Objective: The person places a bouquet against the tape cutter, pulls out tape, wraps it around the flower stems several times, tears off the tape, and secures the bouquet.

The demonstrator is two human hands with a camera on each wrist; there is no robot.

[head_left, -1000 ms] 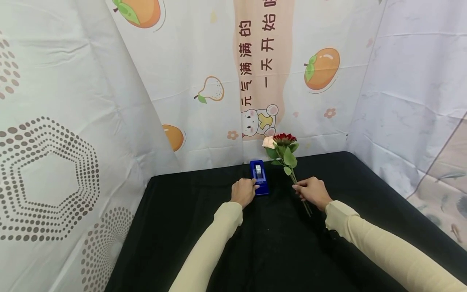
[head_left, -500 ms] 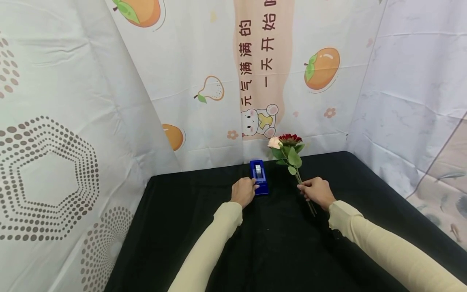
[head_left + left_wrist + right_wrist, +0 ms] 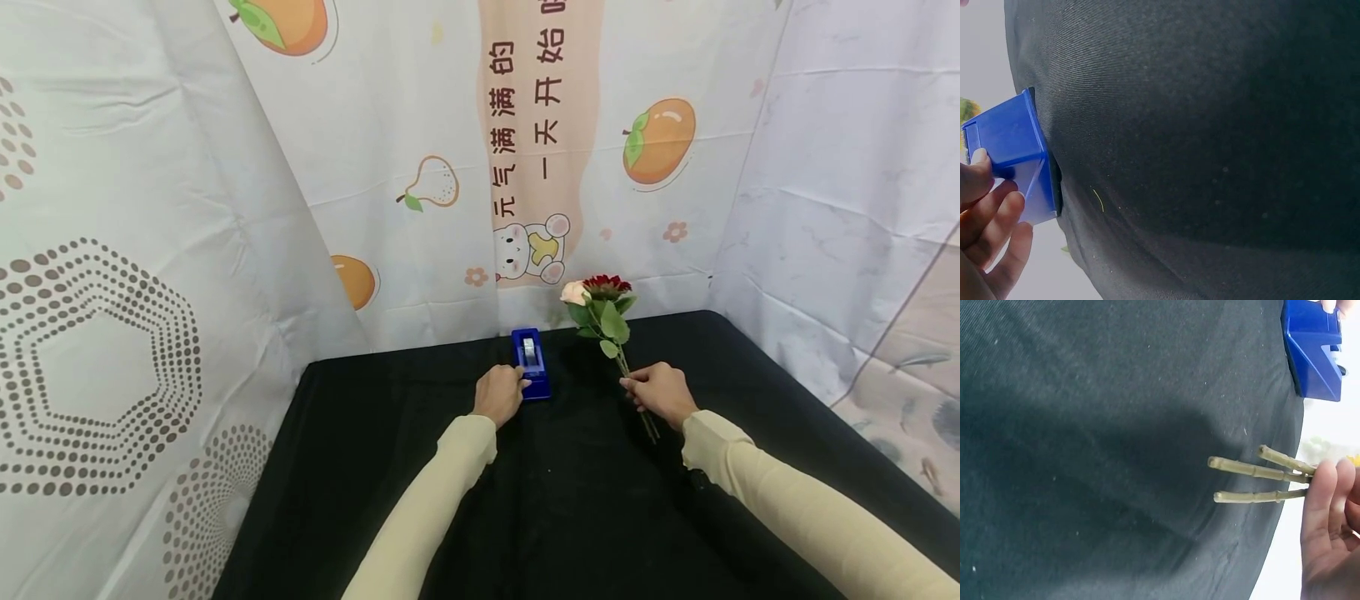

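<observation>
A blue tape dispenser (image 3: 536, 383) with a roll of clear tape stands on the black cloth near its back edge. My left hand (image 3: 498, 393) grips its near end; in the left wrist view the thumb and fingers (image 3: 1007, 215) lie against the blue sides. To the right, my right hand (image 3: 660, 393) pinches the stems of a small bunch of artificial flowers (image 3: 613, 321). A dark red bloom, a pale pink rose and green leaves top the bunch, tilted to the left. Three cut stem ends (image 3: 1254, 472) stick out below the fingers, above the cloth.
Black cloth (image 3: 390, 467) covers the table, its back edge against a white printed curtain (image 3: 450, 100). More curtains hang at the left (image 3: 97, 367) and right (image 3: 832, 183). A thin yellowish thread (image 3: 1098, 200) lies on the cloth in the left wrist view.
My right hand has moved to the right with the flowers, away from the tape dispenser. The left hand and the dispenser have stayed in place.
</observation>
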